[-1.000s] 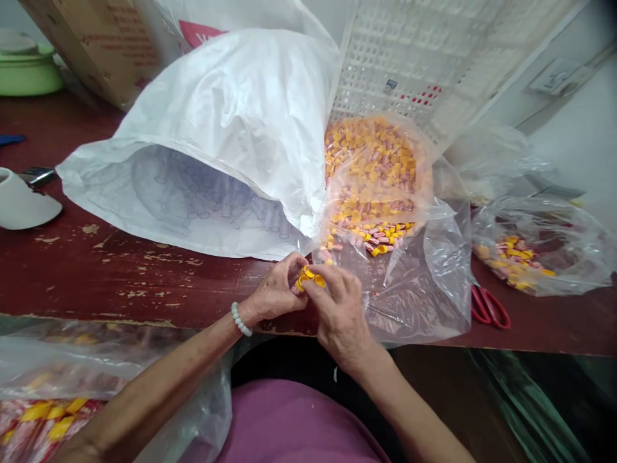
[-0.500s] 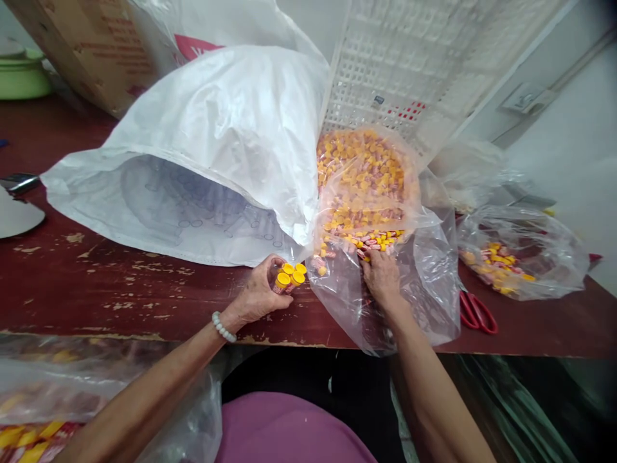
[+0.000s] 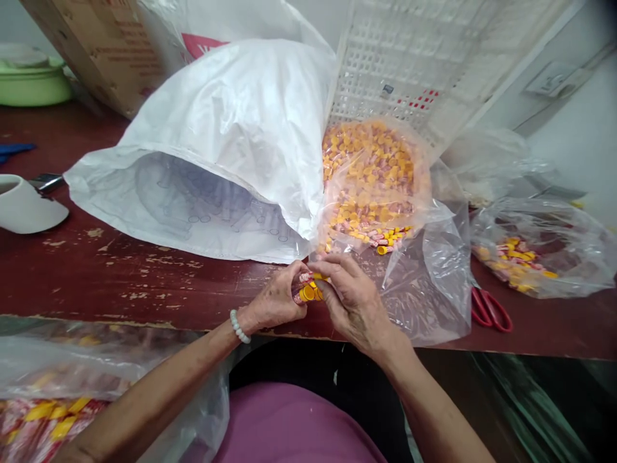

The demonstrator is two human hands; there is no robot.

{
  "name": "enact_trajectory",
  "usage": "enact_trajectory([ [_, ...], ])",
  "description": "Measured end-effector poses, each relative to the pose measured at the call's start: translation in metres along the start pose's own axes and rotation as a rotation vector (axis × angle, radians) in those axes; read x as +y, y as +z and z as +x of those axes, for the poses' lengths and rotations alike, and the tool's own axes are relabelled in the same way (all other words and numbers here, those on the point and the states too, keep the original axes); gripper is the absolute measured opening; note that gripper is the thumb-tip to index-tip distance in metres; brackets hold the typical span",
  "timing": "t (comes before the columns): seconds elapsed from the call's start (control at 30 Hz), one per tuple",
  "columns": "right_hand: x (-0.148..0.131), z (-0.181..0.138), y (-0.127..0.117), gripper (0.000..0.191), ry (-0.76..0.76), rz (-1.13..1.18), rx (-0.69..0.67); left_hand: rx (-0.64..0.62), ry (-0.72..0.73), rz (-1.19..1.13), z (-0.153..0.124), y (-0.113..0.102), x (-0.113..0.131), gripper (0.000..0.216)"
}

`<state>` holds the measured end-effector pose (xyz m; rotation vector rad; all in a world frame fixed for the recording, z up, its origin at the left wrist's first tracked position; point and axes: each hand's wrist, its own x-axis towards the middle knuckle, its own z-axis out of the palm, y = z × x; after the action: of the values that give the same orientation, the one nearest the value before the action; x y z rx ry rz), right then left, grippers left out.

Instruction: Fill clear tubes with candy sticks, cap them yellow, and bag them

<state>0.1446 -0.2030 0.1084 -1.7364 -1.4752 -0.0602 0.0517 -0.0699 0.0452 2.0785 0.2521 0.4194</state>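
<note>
My left hand (image 3: 276, 298) and my right hand (image 3: 351, 297) meet at the near edge of the dark red table (image 3: 96, 270). Both are closed round a small bunch of yellow-capped tubes (image 3: 308, 290) with pink-and-white labels. Just beyond my fingers lies an open clear plastic bag (image 3: 380, 193) full of the same tubes, its mouth spilling several toward me. A white bead bracelet (image 3: 240, 326) sits on my left wrist.
A big white woven sack (image 3: 231, 135) lies open to the left of the bag. A white plastic crate (image 3: 424, 58) leans behind. Another clear bag of tubes (image 3: 530, 257) and red scissors (image 3: 489, 310) lie at right. A white cup (image 3: 24, 206) stands at left; a bag of packs (image 3: 53, 399) is near my lap.
My right hand came back from the mouth of the clear bag and joined my left hand on the bunch of tubes. The left hand stayed near the table edge.
</note>
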Motion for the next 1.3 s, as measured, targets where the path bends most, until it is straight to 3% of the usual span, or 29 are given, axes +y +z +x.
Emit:
enact_trajectory([
  [0.2, 0.008, -0.006, 0.004, 0.039, 0.052, -0.129, 0.111, -0.008, -0.046, -0.036, -0.002, -0.004, 0.002, 0.034],
  [0.4, 0.014, -0.015, 0.029, 0.050, 0.037, -0.331, -0.047, 0.001, -0.086, -0.139, -0.003, -0.001, -0.002, 0.039],
  [0.5, 0.017, -0.013, 0.024, 0.053, 0.075, -0.283, -0.057, -0.016, -0.167, -0.201, -0.001, -0.005, -0.002, 0.041],
  [0.63, 0.010, -0.013, 0.015, 0.059, 0.114, -0.172, -0.036, -0.036, -0.344, -0.449, -0.001, -0.012, 0.009, 0.045],
  [0.8, 0.002, -0.017, 0.030, 0.095, -0.008, -0.261, -0.133, -0.077, -0.387, -0.801, -0.007, -0.009, 0.023, 0.047],
  [1.0, -0.005, -0.021, 0.039, 0.067, -0.136, -0.174, -0.137, -0.099, -0.508, -1.034, -0.025, -0.002, 0.035, 0.031],
  [1.13, -0.013, -0.024, 0.045, 0.064, -0.264, -0.214, -0.099, -0.117, -0.538, -1.109, -0.044, -0.005, 0.036, 0.022],
  [1.3, -0.035, -0.019, 0.065, 0.079, -0.387, -0.166, -0.186, 0.048, -0.542, -1.165, -0.089, -0.030, 0.038, 0.025],
])
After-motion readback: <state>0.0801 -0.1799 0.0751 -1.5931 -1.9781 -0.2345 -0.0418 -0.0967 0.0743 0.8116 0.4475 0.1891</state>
